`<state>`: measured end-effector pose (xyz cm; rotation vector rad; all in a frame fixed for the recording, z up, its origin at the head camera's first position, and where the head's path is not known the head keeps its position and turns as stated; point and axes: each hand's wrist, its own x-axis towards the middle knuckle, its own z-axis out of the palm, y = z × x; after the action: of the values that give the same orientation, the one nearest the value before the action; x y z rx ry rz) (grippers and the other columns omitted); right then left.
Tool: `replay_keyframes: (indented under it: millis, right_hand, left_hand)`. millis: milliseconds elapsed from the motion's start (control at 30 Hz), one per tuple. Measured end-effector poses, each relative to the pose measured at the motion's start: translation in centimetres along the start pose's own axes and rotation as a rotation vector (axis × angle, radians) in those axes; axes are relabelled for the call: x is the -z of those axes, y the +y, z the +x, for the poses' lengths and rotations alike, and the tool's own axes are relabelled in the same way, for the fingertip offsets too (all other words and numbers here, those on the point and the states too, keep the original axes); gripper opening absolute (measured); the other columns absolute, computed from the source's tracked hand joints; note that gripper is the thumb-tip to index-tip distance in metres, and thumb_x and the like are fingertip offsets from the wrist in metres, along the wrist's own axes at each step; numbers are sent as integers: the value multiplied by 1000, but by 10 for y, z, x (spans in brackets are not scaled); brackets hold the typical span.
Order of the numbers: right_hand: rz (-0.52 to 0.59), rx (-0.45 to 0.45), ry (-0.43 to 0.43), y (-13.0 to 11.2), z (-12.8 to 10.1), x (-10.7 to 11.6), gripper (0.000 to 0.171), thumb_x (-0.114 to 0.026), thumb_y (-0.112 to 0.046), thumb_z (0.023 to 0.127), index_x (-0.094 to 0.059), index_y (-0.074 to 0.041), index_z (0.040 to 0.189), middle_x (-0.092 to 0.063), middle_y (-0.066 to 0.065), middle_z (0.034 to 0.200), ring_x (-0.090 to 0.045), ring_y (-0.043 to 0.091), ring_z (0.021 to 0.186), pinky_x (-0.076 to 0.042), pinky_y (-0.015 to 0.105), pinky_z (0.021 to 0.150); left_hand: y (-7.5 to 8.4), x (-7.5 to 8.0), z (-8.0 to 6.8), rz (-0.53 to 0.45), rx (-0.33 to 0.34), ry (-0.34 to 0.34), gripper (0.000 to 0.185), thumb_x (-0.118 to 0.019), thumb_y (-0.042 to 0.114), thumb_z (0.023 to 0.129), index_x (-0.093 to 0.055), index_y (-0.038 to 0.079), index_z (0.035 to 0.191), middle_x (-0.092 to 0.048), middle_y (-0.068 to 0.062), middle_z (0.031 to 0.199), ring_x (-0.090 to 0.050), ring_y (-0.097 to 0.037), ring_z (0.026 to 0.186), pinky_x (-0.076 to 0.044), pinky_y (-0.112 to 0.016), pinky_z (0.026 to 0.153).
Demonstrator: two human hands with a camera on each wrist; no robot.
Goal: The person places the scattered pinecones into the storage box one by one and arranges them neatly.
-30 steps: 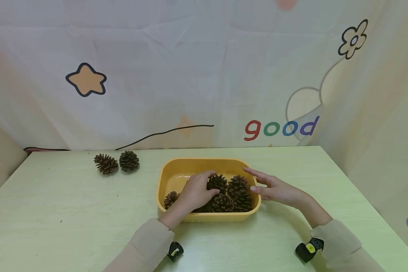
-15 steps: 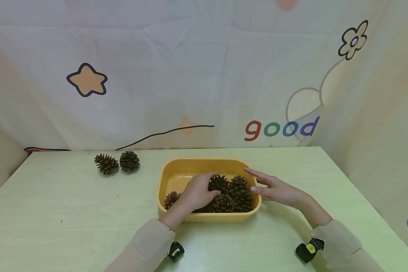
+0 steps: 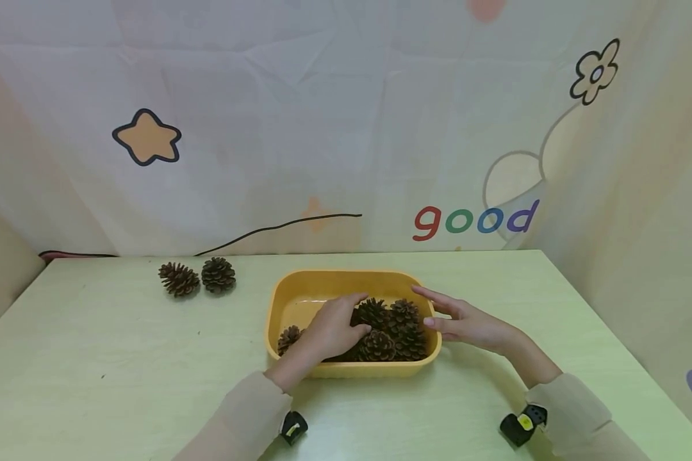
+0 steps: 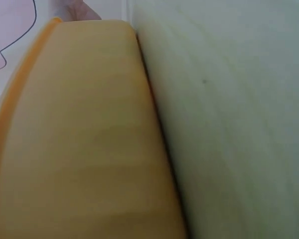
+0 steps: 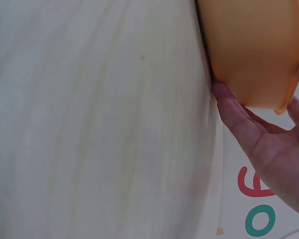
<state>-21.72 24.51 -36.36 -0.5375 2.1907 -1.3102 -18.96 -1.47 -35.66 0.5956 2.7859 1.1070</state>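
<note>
A yellow tub (image 3: 300,291) stands mid-table and holds several pine cones. My left hand (image 3: 346,317) reaches in over the near rim, its fingers and thumb curled round a pine cone (image 3: 373,312) near the middle of the heap. My right hand (image 3: 446,314) lies with straight fingers against the tub's right end. In the right wrist view that right hand (image 5: 269,144) has its thumb on the outer wall of the tub (image 5: 254,50). The left wrist view shows only the outside wall of the tub (image 4: 79,139) and the table (image 4: 229,124).
Two loose pine cones (image 3: 179,280) (image 3: 218,274) lie side by side at the far left of the pale green table (image 3: 121,358). A printed cloth backdrop (image 3: 346,128) closes off the back and sides. A black cable (image 3: 277,225) runs along the backdrop.
My left hand's fingers have settled slightly lower and closer round the pine cone. The right hand and the tub stay where they were.
</note>
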Motion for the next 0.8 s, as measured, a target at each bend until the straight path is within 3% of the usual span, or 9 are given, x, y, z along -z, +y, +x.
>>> replay_keyframes:
  millis: [133,200,267,333,433,800]
  right_hand:
    - [-6,-4,3,0,0,-1,62,-49,-27,95,-16,-23,147,-3,16,152,-24,46,130,-43,48,93]
    - [-10,-5,2,1,0,-1,62,-49,-27,95,-16,-24,147,-3,16,152,-23,46,130,-43,48,93]
    - [-13,-3,1,1,0,-1,62,-49,-27,95,-16,-24,147,-2,16,152,-21,47,130,-42,49,93]
    - [-15,-1,-1,2,0,-1,62,-49,-27,95,-16,-24,147,-2,16,152,-19,47,131,-41,49,94]
    - [-15,3,-1,2,0,0,62,-49,-28,95,-16,-24,147,-2,16,152,-18,47,131,-41,50,94]
    - [-20,8,-4,1,0,-1,63,-49,-28,95,-16,-23,147,-2,16,152,-20,46,131,-41,51,94]
  left_hand:
    - [-1,8,-6,-10,-6,3,55,-63,14,86,-42,3,135,-47,-15,133,-36,-8,46,-45,-40,87]
    - [-2,12,-9,-26,-7,7,55,-63,14,86,-42,3,135,-47,-16,132,-32,-10,42,-45,-37,80]
    - [-4,15,-13,-33,-12,15,54,-63,14,86,-42,4,135,-48,-16,132,-49,-13,55,-47,-38,80]
    - [-6,18,-16,-54,-21,24,53,-63,14,86,-43,3,135,-49,-15,131,-59,-22,79,-49,-40,82]
    - [-10,23,-21,-88,-45,43,52,-63,13,86,-44,3,134,-50,-15,130,-53,-33,110,-49,-43,86]
    - [-20,48,-41,-193,-31,123,52,-67,10,82,-48,4,130,-51,-13,129,-50,-28,116,-46,-39,92]
